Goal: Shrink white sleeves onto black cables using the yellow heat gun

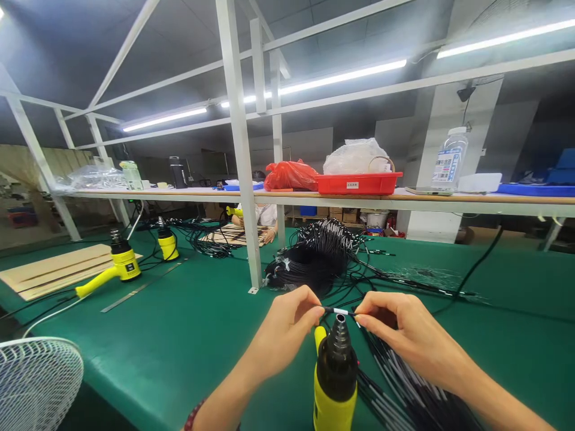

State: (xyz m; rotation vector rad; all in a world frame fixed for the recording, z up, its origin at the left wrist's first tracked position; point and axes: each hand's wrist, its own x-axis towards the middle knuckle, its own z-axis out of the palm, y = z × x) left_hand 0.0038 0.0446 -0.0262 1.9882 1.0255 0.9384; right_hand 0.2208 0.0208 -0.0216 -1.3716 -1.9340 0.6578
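Between my two hands a thin black cable with a white sleeve (341, 311) is stretched level, just above the nozzle of an upright yellow and black heat gun (336, 365). My left hand (287, 326) pinches the cable's left side with thumb and forefinger. On the right side of the white sleeve, my right hand (399, 326) holds the same cable in a pinch. Under and beside my right hand lies a bundle of black and grey cables (404, 383). Behind the hands is a big coiled heap of black cables (305, 266).
Two more yellow heat guns (128, 263) (167, 242) stand at the left on the green table (179, 335). A white fan (38, 383) is at the lower left. A shelf post (247, 197) rises behind my left hand. Across the table a person (265, 218) is partly visible.
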